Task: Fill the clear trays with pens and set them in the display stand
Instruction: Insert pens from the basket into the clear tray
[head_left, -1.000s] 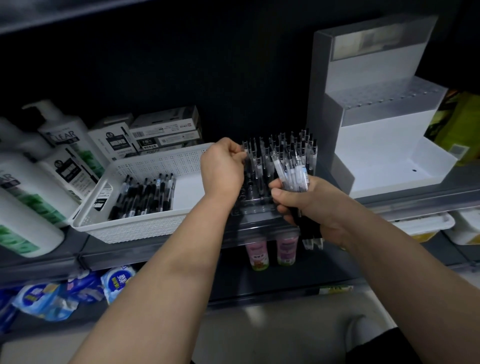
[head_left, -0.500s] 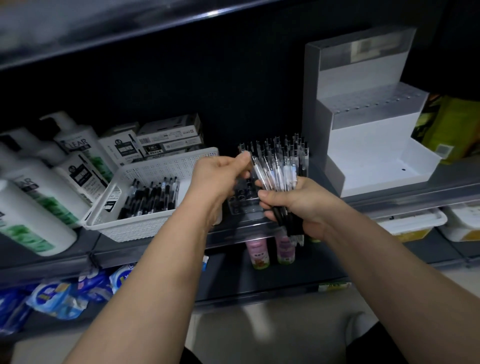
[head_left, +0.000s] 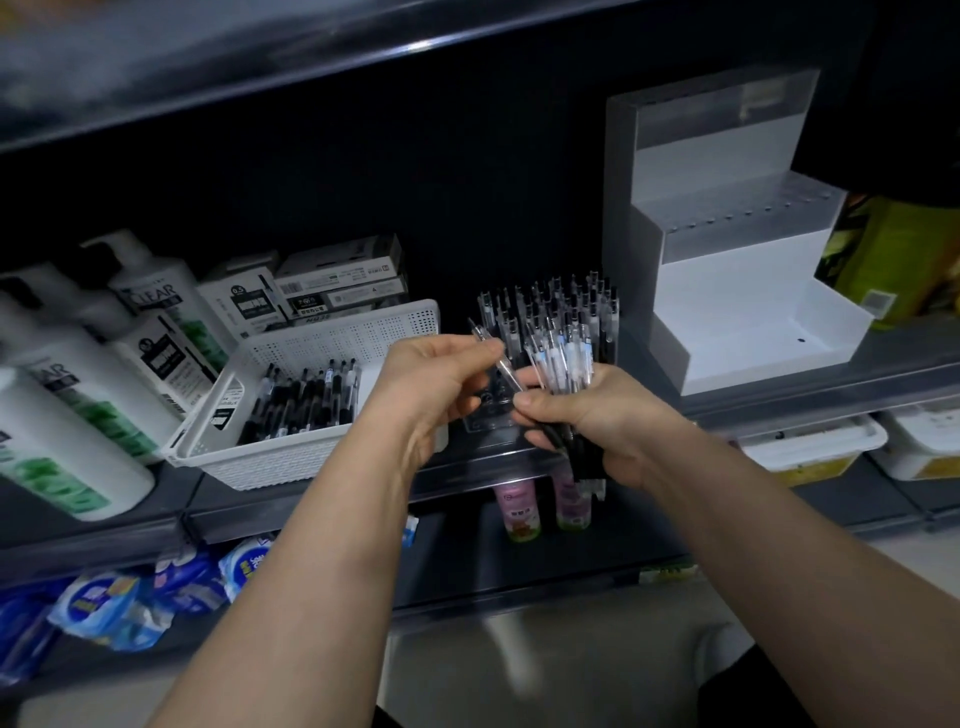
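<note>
Pulling one pen: the left hand (head_left: 441, 379) pinched a single pen (head_left: 500, 362) between thumb and curled fingers, with the pen's lower end among the rest of the bundle.
Bundle: the right hand (head_left: 608, 421) was closed round a fanned bundle of pens (head_left: 563, 358), thumb across the front. The pens overlapped too much to count, perhaps ten.
Doing it well: the pen likely needed drawing straight along its length, with the right grip firm so neighbouring pens did not slide out. It would then go tip-down into a free hole.
Clear tray: one (head_left: 491, 415), on the shelf just behind the hands. Its back rows held upright pens (head_left: 558, 306), and its front holes looked free.
Display stand: one (head_left: 753, 332), right of the tray on the same shelf, with no tray seen in it.
Basket: one white basket (head_left: 291, 452), left of the tray, with roughly a dozen loose pens (head_left: 306, 395) lying inside.
</note>
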